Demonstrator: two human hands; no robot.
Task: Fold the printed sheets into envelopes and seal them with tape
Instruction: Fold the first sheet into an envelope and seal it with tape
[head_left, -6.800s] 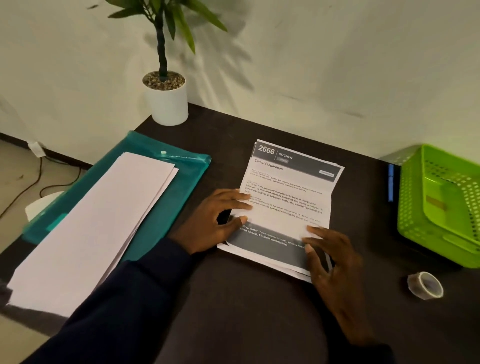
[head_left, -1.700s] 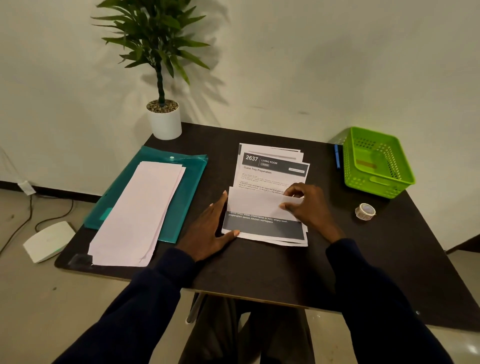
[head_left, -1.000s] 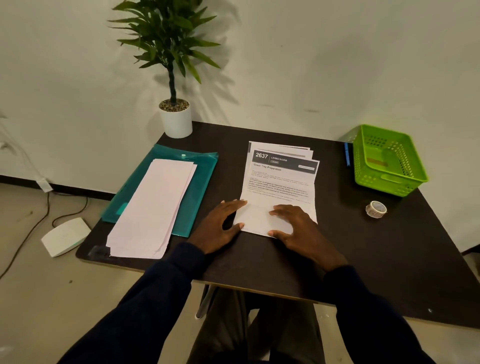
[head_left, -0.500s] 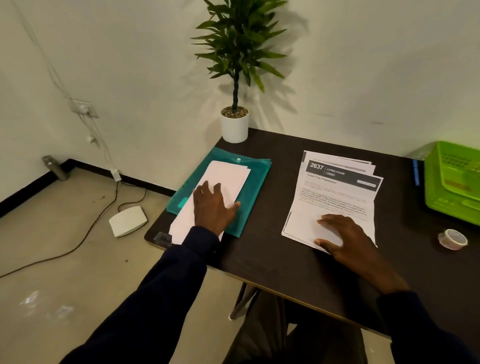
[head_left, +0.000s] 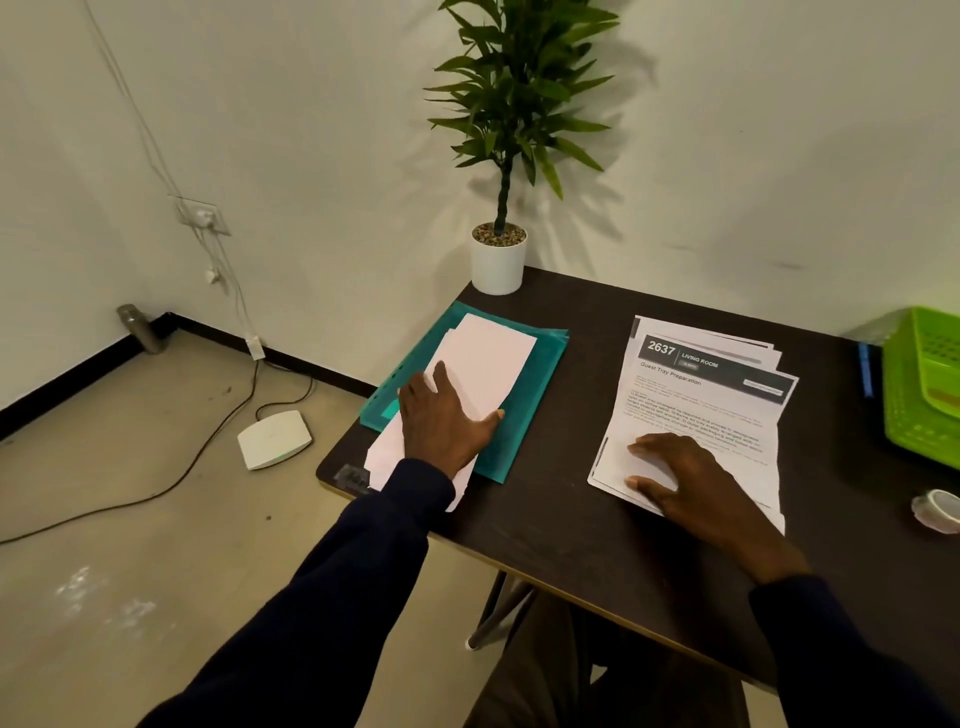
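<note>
A stack of printed sheets (head_left: 711, 400) lies in the middle of the dark table, the top one headed "2637 Living Room". My right hand (head_left: 680, 480) presses flat on the lower part of that stack, fingers spread. A pile of folded white sheets (head_left: 485, 364) lies on a teal plastic folder (head_left: 535, 395) at the table's left. My left hand (head_left: 441, 421) rests flat on this white pile, fingers straight. A roll of clear tape (head_left: 937, 509) sits at the right edge of view.
A potted plant in a white pot (head_left: 498, 260) stands at the table's back left corner. A green plastic basket (head_left: 922, 387) is at the right, with a blue pen (head_left: 863, 369) beside it. On the floor left of the table lie a white box (head_left: 274, 439) and cables.
My left hand moved from the printed stack to the white pile on the teal folder and stays there. My right hand keeps pressing on the printed stack. My view has swung left.
</note>
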